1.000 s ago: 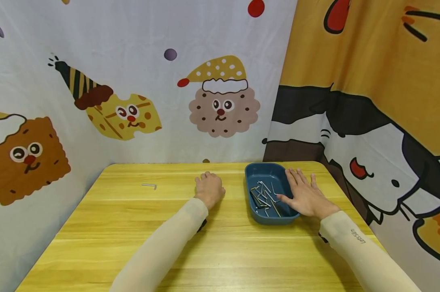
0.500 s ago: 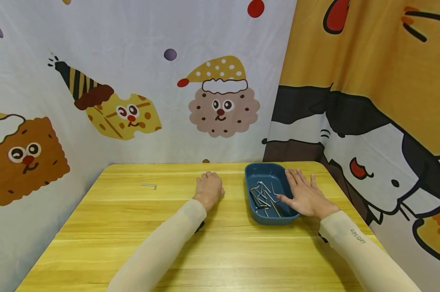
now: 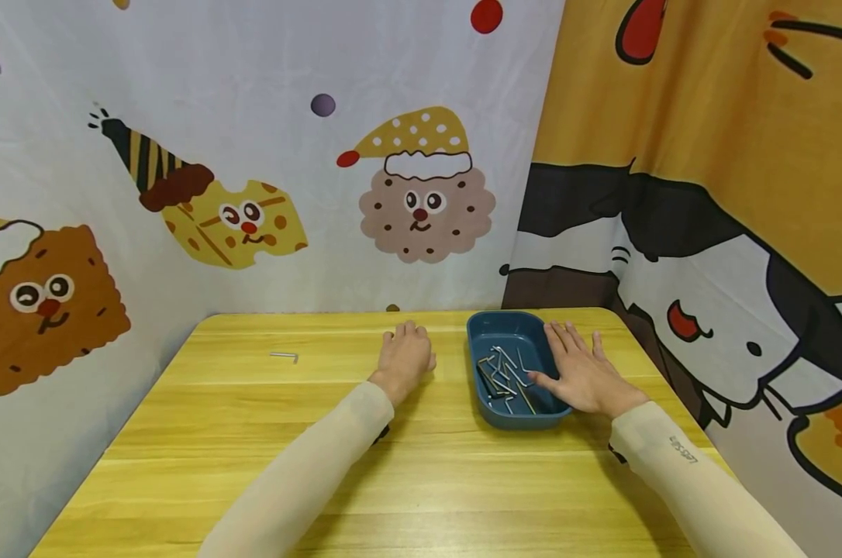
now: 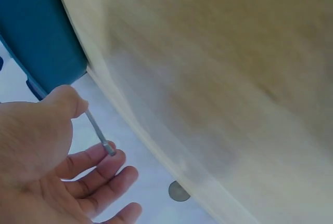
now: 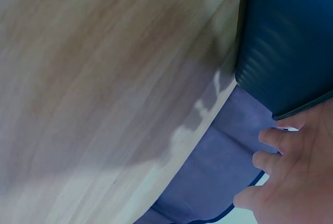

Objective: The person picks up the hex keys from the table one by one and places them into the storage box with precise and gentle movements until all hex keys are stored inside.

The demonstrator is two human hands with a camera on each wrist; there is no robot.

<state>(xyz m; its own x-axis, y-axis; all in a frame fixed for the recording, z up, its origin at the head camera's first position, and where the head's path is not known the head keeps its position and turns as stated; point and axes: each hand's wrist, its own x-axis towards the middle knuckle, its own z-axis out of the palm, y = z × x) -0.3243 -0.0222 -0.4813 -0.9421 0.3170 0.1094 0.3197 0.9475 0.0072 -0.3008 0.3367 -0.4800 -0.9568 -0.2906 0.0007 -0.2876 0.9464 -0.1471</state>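
Note:
My left hand is above the middle of the table, left of a blue plastic bin. In the left wrist view its thumb and fingers pinch a short metal hex key, whose lower end lies at the fingertips; in the head view the key is hidden under the hand. My right hand rests on the bin's right rim with its fingers straight and the thumb reaching over the inside. Several hex keys, silver and dark, lie jumbled in the bin.
A lone L-shaped hex key lies on the wooden table at the far left. Behind the table hangs a white cartoon curtain, with a yellow cartoon curtain along the right side.
My left hand has moved slightly to the right, towards the bin, and tipped up a little. The right hand and the bin stay put.

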